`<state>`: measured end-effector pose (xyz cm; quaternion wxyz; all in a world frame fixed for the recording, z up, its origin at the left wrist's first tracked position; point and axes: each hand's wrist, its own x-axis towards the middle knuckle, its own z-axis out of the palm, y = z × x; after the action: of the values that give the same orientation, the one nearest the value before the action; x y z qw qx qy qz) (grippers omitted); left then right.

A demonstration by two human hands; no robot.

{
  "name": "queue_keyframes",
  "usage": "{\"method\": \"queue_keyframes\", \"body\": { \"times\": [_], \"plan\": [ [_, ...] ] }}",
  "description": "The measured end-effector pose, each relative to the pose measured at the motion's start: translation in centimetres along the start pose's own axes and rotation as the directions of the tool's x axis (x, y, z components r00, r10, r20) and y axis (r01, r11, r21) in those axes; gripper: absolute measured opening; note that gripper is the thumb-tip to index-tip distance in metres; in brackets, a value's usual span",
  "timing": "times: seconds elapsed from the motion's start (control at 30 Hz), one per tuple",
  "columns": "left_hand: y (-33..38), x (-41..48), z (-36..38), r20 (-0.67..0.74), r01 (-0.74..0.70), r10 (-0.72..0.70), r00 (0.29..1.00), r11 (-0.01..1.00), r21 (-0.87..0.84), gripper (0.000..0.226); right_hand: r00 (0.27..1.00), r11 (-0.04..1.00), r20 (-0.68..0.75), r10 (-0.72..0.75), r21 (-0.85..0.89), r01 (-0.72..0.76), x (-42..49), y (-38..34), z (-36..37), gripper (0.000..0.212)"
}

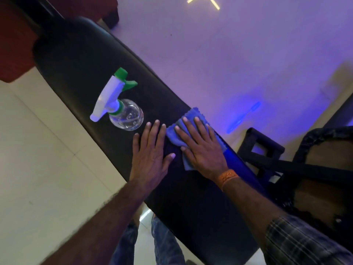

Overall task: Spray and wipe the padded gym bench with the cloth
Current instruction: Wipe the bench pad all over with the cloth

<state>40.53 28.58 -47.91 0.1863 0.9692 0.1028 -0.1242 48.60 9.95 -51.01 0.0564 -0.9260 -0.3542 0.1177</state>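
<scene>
The black padded bench runs diagonally from the upper left to the lower right. A blue cloth lies on its right edge, and my right hand presses flat on it with straight fingers. Just left of the cloth, my left hand rests flat on the bare padding with fingers spread. A clear spray bottle with a white and green trigger head stands upright on the bench, just beyond my left fingertips and apart from them.
Pale tiled floor lies left of the bench. Right of the bench stands black gym equipment with a strap and frame. A dark red object fills the upper left corner. The floor beyond glows purple-blue.
</scene>
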Motion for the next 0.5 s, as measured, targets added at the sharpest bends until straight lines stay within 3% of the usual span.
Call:
{"method": "queue_keyframes", "body": {
  "times": [0.17,0.27,0.37,0.43,0.5],
  "plan": [
    [-0.5,-0.4,1.2,-0.058,0.009,-0.008,0.998,1.0,0.019,0.084,0.994,0.993,-0.045,0.096,0.077,-0.092,9.5,-1.6,-1.2,0.059],
    [-0.8,-1.1,1.1,-0.059,0.02,-0.019,0.998,1.0,0.014,0.084,0.994,0.994,-0.063,0.085,0.077,-0.08,6.0,-2.1,-0.2,0.058],
    [-1.4,-1.7,0.5,-0.045,0.005,-0.005,0.999,1.0,0.009,0.084,0.999,0.999,-0.007,-0.033,0.009,0.034,-0.9,-1.8,0.3,0.058],
    [-1.9,-2.0,0.4,-0.05,-0.016,0.017,0.999,1.0,0.023,0.082,0.997,0.997,0.002,-0.079,-0.026,0.079,-0.4,-0.8,0.0,0.057],
    [-2.4,-2.1,0.6,-0.054,-0.032,0.034,0.998,0.999,0.044,0.082,0.997,0.998,-0.059,0.057,-0.009,-0.057,2.6,-1.1,-0.2,0.056]
  ]
}}
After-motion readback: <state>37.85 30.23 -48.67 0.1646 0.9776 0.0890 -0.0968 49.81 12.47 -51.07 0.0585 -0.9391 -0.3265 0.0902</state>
